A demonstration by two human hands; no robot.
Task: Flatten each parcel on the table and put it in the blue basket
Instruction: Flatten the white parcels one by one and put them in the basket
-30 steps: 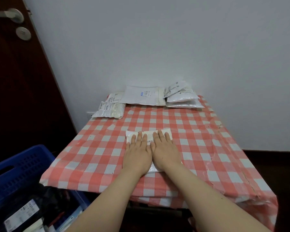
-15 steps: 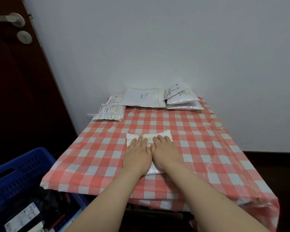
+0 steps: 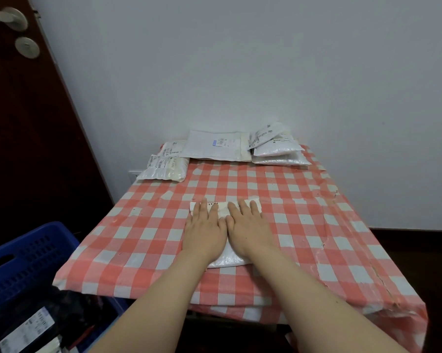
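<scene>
1. Left hand: I am seeing it lying palm down, fingers straight and slightly spread, pressing on the left half of the white parcel.

2. Right hand: I am seeing it lying palm down just beside the left hand, thumbs side by side, fingers straight, pressing on the right half of the same parcel. Neither hand is curling round anything.

3. White parcel: lying on the tabletop directly under both hands. Its far edge, carrying a strip of print, is showing past the fingertips. Its near edge is peeking out by the wrists.

4. Tabletop: wearing a red-and-white checked cloth, which is hanging over the edge below the forearms.

5. Large flat envelope: lying well ahead of the hands, against the wall, with a small label facing up.

6. Left stack of packets: sitting ahead and to the left of the left hand, touching the envelope's left side.

7. Right stack of packets: piling up ahead and to the right of the right hand, just beside the envelope.

8. Blue basket: standing off the tabletop, below and to the left of the left forearm, holding dark bags and a labelled packet.

9. Dark door: standing far to the left of the left hand, with a metal handle showing at the top.
</scene>
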